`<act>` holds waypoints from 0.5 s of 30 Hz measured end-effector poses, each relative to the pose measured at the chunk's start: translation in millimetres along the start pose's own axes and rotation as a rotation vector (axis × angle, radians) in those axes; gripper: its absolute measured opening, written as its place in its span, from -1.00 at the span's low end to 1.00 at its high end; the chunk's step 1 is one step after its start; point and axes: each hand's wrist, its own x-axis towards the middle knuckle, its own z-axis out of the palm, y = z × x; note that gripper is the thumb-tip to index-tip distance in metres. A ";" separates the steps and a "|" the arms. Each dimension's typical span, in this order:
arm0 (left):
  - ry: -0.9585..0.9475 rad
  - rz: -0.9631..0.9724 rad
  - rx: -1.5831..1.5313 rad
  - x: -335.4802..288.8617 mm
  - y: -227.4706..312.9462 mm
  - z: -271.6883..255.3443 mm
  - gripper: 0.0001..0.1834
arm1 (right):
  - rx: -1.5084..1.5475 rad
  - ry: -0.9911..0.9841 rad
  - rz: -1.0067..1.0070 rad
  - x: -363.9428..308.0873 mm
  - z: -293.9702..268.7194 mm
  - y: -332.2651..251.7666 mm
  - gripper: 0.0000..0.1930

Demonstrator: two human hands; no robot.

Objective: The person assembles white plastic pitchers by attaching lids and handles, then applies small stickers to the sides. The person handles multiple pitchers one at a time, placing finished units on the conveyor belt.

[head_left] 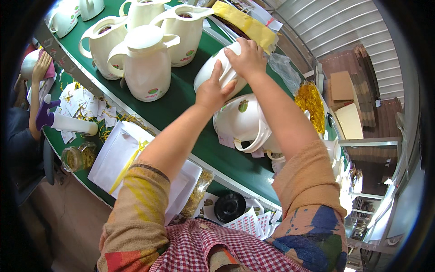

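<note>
A white thermos jug (205,72) lies tilted on the green worktop (156,119), gripped between my two hands. My left hand (213,94) presses its near side, thumb raised along the body. Over its upper right side curl the fingers of my right hand (247,59). The jug's handle and spout are hidden. Just below my hands, another white jug (244,115) rests on its side with its handle toward me. To the left stand several upright white jugs, the nearest with a lid (144,37) on and two behind showing open tops.
A white spray bottle (72,123) with a purple head, a glass jar (78,156) and white papers (115,156) lie on the lower bench. Gold tinsel (310,104) and yellow wrapping (244,25) are at the right and far edge. A co-worker's hand (41,65) shows far left.
</note>
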 end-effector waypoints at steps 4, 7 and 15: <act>-0.108 0.054 -0.475 33.2 -35.0 -9.8 -0.17 | 0.085 0.055 -0.784 11.0 -5.2 38.2 -0.52; -0.158 0.028 -0.569 40.0 -27.2 -16.6 -0.17 | 0.185 0.057 -0.734 17.0 -4.5 44.3 -0.55; 0.108 -0.094 -0.027 -6.6 4.3 22.1 -0.14 | 0.008 0.202 -0.132 -2.4 14.0 9.2 -0.65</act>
